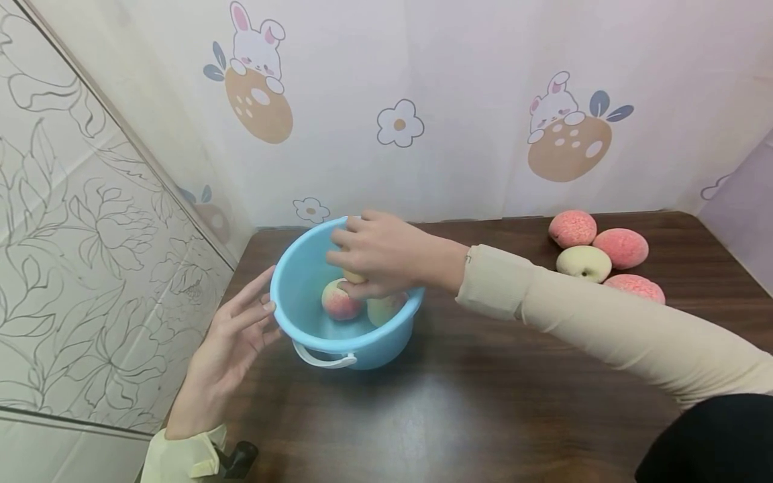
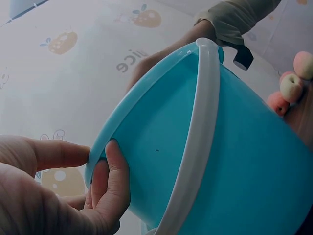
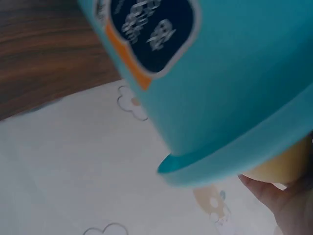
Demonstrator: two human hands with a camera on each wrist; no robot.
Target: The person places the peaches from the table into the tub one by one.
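A light blue bucket (image 1: 386,347) with a white handle (image 1: 326,362) stands on the dark wooden table. My left hand (image 1: 226,342) pinches its rim at the left side; the left wrist view shows the thumb and fingers on either side of the rim. Over the bucket's mouth, my right hand (image 1: 383,255) grips a yellowish peach (image 3: 281,166), mostly hidden by the hand in the head view. Inside the bucket lie a pink-and-cream peach (image 1: 341,302) and a paler peach (image 1: 383,310), partly covered by the right hand.
At the table's back right sit several more peaches: pink ones (image 1: 621,248) and a pale one (image 1: 584,263). The right forearm passes in front of them. A wall covering with printed rabbits (image 1: 260,60) rises behind the table (image 1: 495,376), and a flower-patterned panel (image 1: 90,235) stands at left.
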